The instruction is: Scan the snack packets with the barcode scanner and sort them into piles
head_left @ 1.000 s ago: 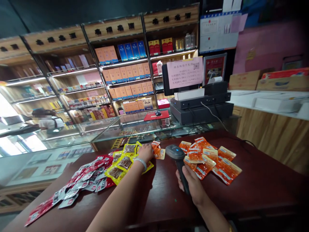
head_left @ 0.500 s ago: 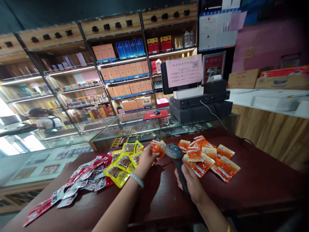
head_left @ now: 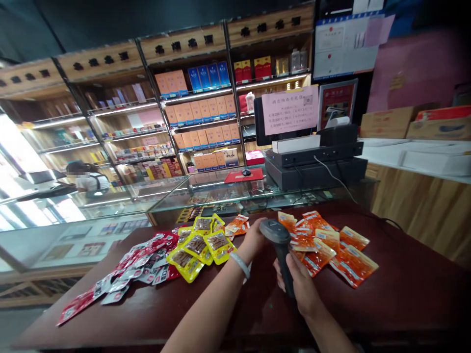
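The right hand [head_left: 300, 287] is wrapped tight around the grip of the scanner [head_left: 277, 240], which stands upright near the middle of the dark table [head_left: 397, 284], its head tipped forward. A second ago the left hand [head_left: 253, 235] lay flat on a loose orange packet left of the scanner; half a second ago it had lifted that packet toward the scanner head. Now the hand sits right beside the scanner head, fingers curled, and I cannot tell whether they are pinching a packet, since the scanner and the hand itself hide that spot. A grey band circles the left wrist. One or two orange packets [head_left: 237, 225] lie on the table just left of the scanner, close beyond the left hand, so the lifted one may have been set down again there; that reads like one packet being passed under the scanner before it joins the rest. The larger orange pile [head_left: 331, 247] spreads right of the scanner, touching its far side. Further left of the scanner sit the yellow packets [head_left: 200, 245], and beyond them the red packets [head_left: 140, 264] trail toward the table edge. Behind the scanner stands the till [head_left: 312, 162] on a glass counter [head_left: 165, 196].
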{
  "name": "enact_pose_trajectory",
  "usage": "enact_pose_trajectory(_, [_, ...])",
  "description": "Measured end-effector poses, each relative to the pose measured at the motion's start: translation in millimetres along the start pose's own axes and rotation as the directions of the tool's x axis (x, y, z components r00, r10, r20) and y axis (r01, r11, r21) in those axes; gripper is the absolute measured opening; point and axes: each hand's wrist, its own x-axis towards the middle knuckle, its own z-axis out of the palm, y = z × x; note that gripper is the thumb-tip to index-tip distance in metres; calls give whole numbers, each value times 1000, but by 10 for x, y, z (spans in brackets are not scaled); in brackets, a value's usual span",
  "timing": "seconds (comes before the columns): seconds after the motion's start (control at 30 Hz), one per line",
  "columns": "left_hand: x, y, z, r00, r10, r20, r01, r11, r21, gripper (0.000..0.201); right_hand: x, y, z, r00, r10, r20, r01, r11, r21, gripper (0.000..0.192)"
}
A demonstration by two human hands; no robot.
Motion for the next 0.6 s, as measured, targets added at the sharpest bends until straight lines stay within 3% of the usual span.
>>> enact_pose_trajectory(0.07, [64, -21, -119, 998, 23, -62, -4, 959, 282, 43, 2, 0, -6, 1000, 16, -15, -16, 1000, 14, 49])
enact_pose_trajectory(0.17, [120, -142, -477, 988, -44, -150, 139, 689, 711, 39, 21, 14, -6, 999, 39, -13, -39, 999, 30, 49])
enact_pose_trajectory(0.23, [152, -248, -709, 968, -114, -224, 250, 522, 815, 41, 45, 32, 1, 998, 60, -5, -60, 998, 34, 49])
enact_pose_trajectory(0.3, [193, -343, -871, 943, -195, -268, 329, 439, 836, 48, 71, 52, 11, 996, 90, -3, -90, 995, 34, 50])
enact_pose_trajectory(0.47, [325, -475, -1027, 899, -362, -246, 400, 452, 797, 61, 96, 77, 35, 989, 148, -3, -148, 989, 25, 52])
enact_pose_trajectory(0.6, [413, -528, -1071, 928, -286, -240, 363, 541, 759, 49, 96, 97, 24, 988, 151, -19, -151, 989, -5, 52])
